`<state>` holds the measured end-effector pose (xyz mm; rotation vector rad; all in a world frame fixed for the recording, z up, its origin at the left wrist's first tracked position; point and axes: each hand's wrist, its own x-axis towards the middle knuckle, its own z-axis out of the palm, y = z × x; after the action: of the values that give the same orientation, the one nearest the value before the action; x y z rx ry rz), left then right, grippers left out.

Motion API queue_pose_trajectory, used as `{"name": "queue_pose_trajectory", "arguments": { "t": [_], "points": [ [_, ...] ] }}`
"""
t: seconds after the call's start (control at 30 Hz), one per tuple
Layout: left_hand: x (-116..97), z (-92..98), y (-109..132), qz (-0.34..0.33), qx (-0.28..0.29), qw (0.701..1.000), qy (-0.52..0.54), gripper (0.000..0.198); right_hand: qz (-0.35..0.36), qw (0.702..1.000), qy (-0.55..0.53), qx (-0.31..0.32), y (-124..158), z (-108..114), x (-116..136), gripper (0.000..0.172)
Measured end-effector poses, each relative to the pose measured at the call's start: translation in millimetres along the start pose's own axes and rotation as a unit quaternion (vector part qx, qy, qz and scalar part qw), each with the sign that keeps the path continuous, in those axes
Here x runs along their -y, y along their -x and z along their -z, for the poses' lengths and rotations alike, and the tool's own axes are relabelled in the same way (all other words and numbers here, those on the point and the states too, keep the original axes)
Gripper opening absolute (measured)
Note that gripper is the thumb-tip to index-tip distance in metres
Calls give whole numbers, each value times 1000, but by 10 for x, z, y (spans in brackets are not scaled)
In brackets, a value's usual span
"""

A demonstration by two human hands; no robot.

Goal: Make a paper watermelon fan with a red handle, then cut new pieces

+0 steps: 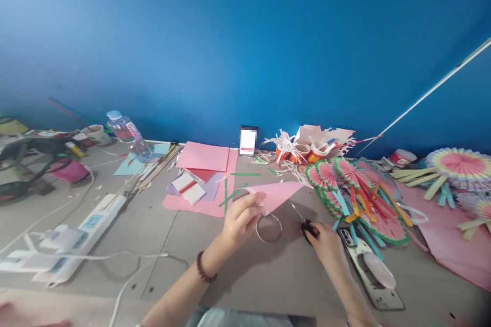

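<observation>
Pinched in the fingers of my left hand (pixel 241 217) is a piece of pink paper (pixel 282 195), raised above the table and pointing right. Below that hand a thin metal ring (pixel 269 241) shows; I cannot tell whether the fingers hold it too. My right hand (pixel 326 240) is closed around the black handles of a pair of scissors (pixel 307 227), whose blades point up and left, just right of the paper. Thin green paper strips (pixel 226 196) lie behind my left hand on a larger pink sheet (pixel 176 203).
Folded paper fans (pixel 356 179) crowd the right side, beside a phone (pixel 372 271) with a pale oval object on it. At left lie a power strip (pixel 92 222) with cables and a plastic bottle (pixel 130 135). Red cups (pixel 318 152) and a propped-up screen (pixel 248 140) stand along the blue wall.
</observation>
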<state>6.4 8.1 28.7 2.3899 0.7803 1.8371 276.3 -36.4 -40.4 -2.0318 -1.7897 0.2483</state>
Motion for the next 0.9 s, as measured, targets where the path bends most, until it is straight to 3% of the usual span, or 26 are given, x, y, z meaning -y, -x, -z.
{"name": "queue_pose_trajectory", "arguments": {
  "t": [0.23, 0.37, 0.43, 0.53, 0.63, 0.73, 0.9],
  "points": [
    [-56, 248, -176, -38, -10, 992, -119, 23, -16, 999, -43, 22, -71, -30, 88, 24],
    [-116, 400, -127, -47, -30, 982, -180, 21, 20, 998, -50, 11, -64, -15, 127, 23],
    [-175, 435, -28, -17, -17, 982, -185, 22, 33, 999, -29, 8, -50, 18, 196, 20],
    [-298, 440, 210, 65, 58, 977, -193, 19, 26, 999, 16, 12, -40, 65, 383, 19],
    [-428, 431, 486, 132, 87, 959, -235, 17, 115, 992, -5, 43, -75, 44, 591, 21],
    [-524, 434, 709, 141, 133, 946, -260, 20, 223, 973, -6, 58, -156, -52, 735, 28],
    [-576, 402, 894, 148, 175, 936, -266, 18, 287, 954, 26, 84, -302, -145, 825, 26]
  ]
}}
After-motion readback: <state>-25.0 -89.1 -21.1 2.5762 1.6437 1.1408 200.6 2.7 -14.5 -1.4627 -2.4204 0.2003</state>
